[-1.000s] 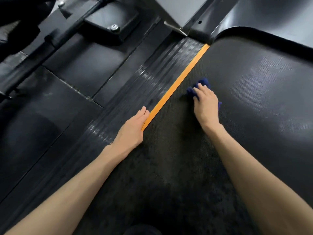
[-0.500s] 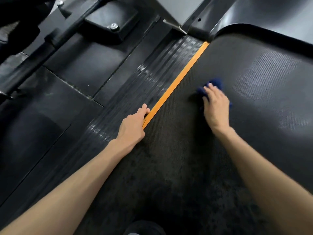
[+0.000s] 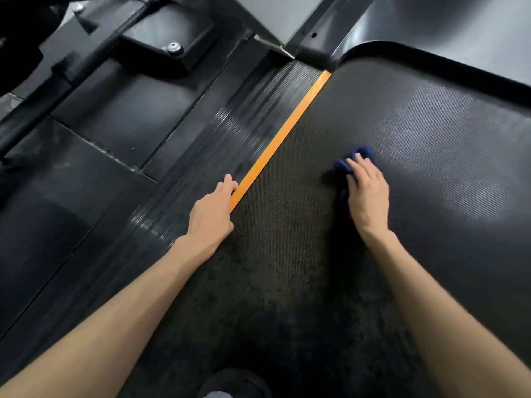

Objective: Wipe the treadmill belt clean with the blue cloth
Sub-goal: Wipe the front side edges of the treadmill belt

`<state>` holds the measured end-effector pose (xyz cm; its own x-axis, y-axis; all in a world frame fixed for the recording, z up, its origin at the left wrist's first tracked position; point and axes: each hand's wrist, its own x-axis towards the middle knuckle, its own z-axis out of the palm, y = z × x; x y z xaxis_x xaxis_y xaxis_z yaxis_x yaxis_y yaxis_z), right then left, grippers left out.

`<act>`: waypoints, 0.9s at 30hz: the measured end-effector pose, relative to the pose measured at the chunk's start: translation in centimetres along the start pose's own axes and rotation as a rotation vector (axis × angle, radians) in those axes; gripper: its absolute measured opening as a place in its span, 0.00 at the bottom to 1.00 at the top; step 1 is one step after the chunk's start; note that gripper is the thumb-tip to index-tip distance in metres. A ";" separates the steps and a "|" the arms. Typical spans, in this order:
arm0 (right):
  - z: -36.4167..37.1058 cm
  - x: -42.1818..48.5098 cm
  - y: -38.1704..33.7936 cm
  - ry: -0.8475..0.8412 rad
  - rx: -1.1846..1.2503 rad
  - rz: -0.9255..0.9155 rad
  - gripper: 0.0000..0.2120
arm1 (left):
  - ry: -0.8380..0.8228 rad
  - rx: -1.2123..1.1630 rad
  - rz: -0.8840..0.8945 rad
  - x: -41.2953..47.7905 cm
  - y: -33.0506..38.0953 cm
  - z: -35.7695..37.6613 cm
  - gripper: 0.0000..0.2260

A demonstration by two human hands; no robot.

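Both palms lie flat, fingers straight. Right hand (image 3: pixel 369 193) presses cloth (image 3: pixel 366 152) on belt (image 3: pixel 431 168); left hand (image 3: pixel 211 214) rests against orange strip (image 3: pixel 287 133).

Right hand (image 3: pixel 369 193) presses blue cloth (image 3: pixel 349 163) on treadmill belt (image 3: pixel 431 168); left hand (image 3: pixel 212 214), seemingly flat, beside orange strip (image 3: pixel 287 136).

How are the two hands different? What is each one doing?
The right hand presses down on the blue cloth; the left hand holds nothing. The right hand is out on the belt; the left hand rests at its edge, by the orange strip. The right hand reaches farther forward than the left hand. Both are bare, palms down.
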<state>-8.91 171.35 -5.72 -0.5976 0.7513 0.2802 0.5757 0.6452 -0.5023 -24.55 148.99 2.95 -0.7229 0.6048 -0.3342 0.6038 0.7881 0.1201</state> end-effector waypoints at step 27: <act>0.1 -7.4 -3.4 -0.399 -0.044 -0.627 0.21 | 0.057 0.325 0.097 0.5 0.8 0.3 0.37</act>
<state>-6.48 163.63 -6.15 -0.9737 0.1378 0.1812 0.0764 0.9476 -0.3103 -24.33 149.89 2.61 -0.6692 0.6874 -0.2823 0.7392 0.6546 -0.1584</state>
